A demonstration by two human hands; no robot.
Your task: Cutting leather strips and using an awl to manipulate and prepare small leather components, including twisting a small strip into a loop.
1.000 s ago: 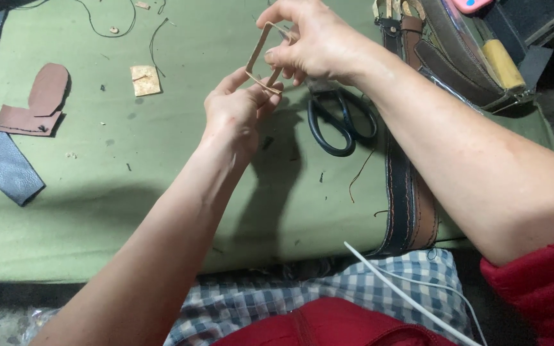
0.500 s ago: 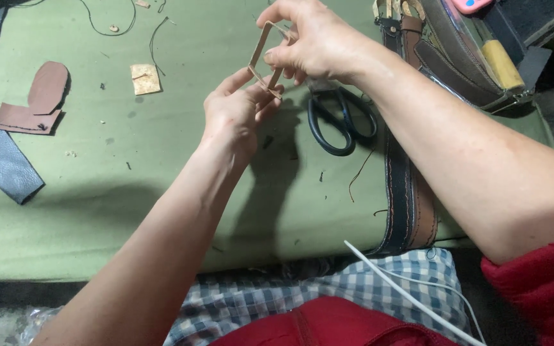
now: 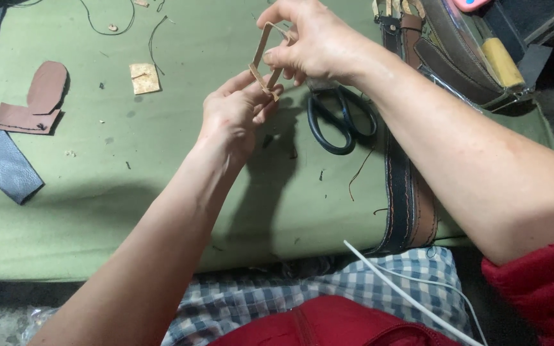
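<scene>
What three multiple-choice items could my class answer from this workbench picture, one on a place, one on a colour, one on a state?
1. Where do the scissors lie?
A. on the green mat, under the right hand
B. on the lap
C. on the grey strip

2. What colour are the scissor handles?
A. red
B. dark, near black
C. yellow

3. How is the thin tan strip loop held?
A. flat on the mat
B. pinched between both hands, above the mat
C. in the left hand alone

Answers:
1 A: they rest on the green mat just below the right hand.
2 B: both handle loops look dark.
3 B: the left hand and the right hand both pinch it.
</scene>
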